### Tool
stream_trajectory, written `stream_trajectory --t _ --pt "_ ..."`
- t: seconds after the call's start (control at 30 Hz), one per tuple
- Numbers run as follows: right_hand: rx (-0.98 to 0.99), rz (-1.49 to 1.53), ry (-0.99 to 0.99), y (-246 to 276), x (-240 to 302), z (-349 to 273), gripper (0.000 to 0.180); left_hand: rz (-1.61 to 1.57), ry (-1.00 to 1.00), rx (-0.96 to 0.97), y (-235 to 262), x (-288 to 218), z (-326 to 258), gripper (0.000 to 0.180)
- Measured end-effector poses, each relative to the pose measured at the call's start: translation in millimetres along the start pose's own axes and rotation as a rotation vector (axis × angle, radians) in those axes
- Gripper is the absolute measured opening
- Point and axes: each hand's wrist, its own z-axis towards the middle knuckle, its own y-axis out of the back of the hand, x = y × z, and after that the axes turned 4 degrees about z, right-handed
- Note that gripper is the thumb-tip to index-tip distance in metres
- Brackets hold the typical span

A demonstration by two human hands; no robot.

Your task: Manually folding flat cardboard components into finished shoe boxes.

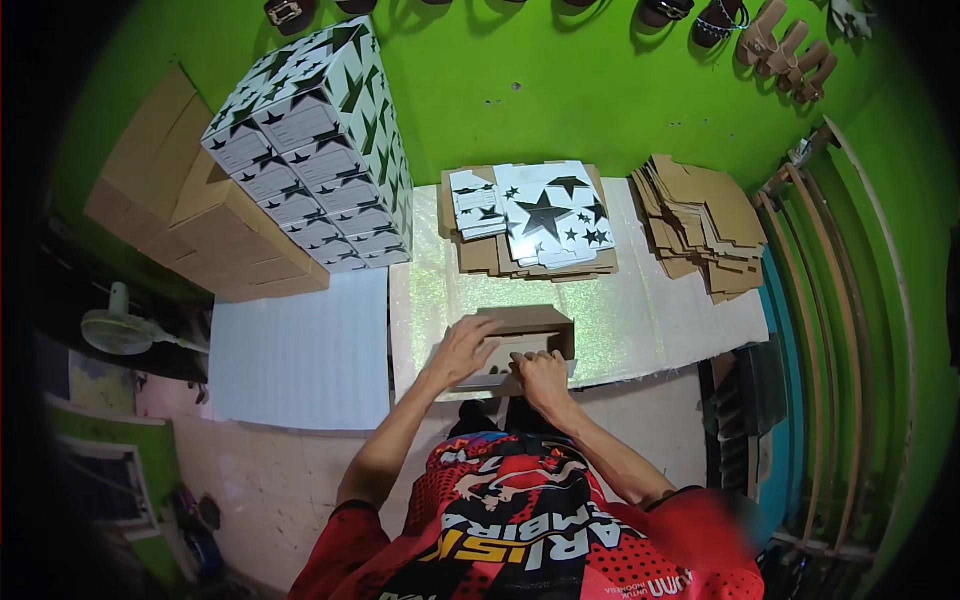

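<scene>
In front of me at the near edge of the table, a small cardboard box stands open at the top, its brown inside showing. My left hand is bent over the box's left side, fingers reaching inward; they hide most of that wall. Along the near wall, my right hand has its fingers curled over the edge, closed on the cardboard. A pale outer face shows beneath the right hand. Where my left thumb rests is hard to make out.
Behind the box lie flat star-printed box blanks; a pile of brown cardboard blanks is at right. Tall stacked star-printed boxes and a large brown carton stand left. A fan and wooden rack flank the table.
</scene>
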Motion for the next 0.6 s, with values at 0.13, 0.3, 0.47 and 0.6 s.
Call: stream_trajectory --t 0.13,0.3,0.47,0.6 --pt "-0.037 -0.045 0.073 -15 -4 -33 0.034 0.147 0.085 0.035 -13 11 6 0.053" --pt "0.062 0.004 0.049 -50 -24 -70 0.059 0.385 0.126 0.162 -43 20 -16 0.067" --pt "0.067 0.152 0.079 -32 -15 -34 0.059 0.517 0.157 0.115 -49 25 -28 0.069" --pt "-0.098 0.060 0.067 -31 -36 13 0.073 0.527 0.182 0.114 -48 18 -22 0.070"
